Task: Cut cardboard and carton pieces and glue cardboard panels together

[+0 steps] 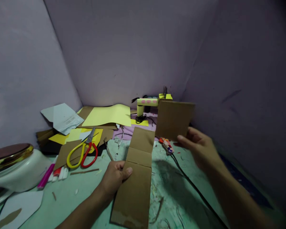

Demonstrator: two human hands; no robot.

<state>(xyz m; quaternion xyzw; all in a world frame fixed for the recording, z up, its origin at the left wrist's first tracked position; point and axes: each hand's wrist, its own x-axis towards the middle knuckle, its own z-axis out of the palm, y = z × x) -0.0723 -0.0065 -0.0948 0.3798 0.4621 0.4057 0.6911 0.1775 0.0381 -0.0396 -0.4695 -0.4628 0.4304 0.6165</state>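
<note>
My left hand [118, 176] grips the left edge of a long brown cardboard strip [137, 187], thumb on top and fingers beneath. Two crease lines cross the strip, and its near end has a stained, peeled patch. To the right, my right hand [196, 143] pinches the lower right corner of a squarish cardboard piece [173, 120], held upright above the table. The two pieces are apart. Behind the square's lower edge lies a glue gun wrapped in patterned tape [166, 145], its kind not fully clear, with a black cable [193, 186] running toward me.
Scissors with yellow and red handles [83, 156] lie at left on paper and cardboard scraps. Nearby are markers [59, 174] and a white appliance with a gold rim [21, 171]. Yellow sheets [107, 115] and a yellow paper-covered model [147, 102] stand at the back, against walls.
</note>
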